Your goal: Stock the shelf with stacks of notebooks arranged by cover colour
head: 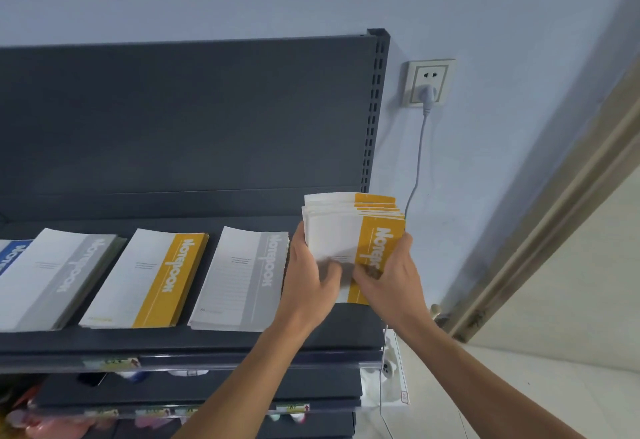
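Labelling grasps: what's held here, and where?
The yellow notebook stack, in both hands: left hand on its left edge, right hand on its right edge, both near the bottom.

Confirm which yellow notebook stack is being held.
The far-right yellow stack, gripped by the left hand and right hand; the other yellow stack lies flat, untouched, between the left grey stack and the right grey stack.

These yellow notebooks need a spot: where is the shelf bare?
Bare: the shelf at its right end, between the right grey stack and the slotted upright, beneath the held yellow stack; also the strip behind. Leftward, stacks crowd together.
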The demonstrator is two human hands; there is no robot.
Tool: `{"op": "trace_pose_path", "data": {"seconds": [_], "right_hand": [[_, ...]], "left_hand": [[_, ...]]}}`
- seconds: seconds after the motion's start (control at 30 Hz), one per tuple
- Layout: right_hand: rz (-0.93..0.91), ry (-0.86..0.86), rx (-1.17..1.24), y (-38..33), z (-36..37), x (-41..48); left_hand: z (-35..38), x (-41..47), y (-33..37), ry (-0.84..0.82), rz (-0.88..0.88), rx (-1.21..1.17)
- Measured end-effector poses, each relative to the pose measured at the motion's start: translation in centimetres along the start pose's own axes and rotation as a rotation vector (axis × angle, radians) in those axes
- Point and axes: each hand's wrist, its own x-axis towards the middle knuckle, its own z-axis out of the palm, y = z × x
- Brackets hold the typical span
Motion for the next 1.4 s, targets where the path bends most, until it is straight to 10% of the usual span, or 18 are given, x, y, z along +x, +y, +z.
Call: {"op": "trace_pose_path", "data": {"seconds": [0.4,0.87,1.4], "right_hand": [[0.004,0.012,-0.196,1.1,0.9,-0.6],[0.431,-0.250,-0.391,2.1,1.5,4.6],[0.431,-0.307,-0.544,2.0,2.6,4.6]], "left_hand": [[0.6,-0.8,-1.5,0.071,-0.085,0.293],[0.5,2.3,-1.9,-0.080,-0.384,0.767],[-0.4,2.1,-1.1,-0.089,-0.119,1.071]]}}
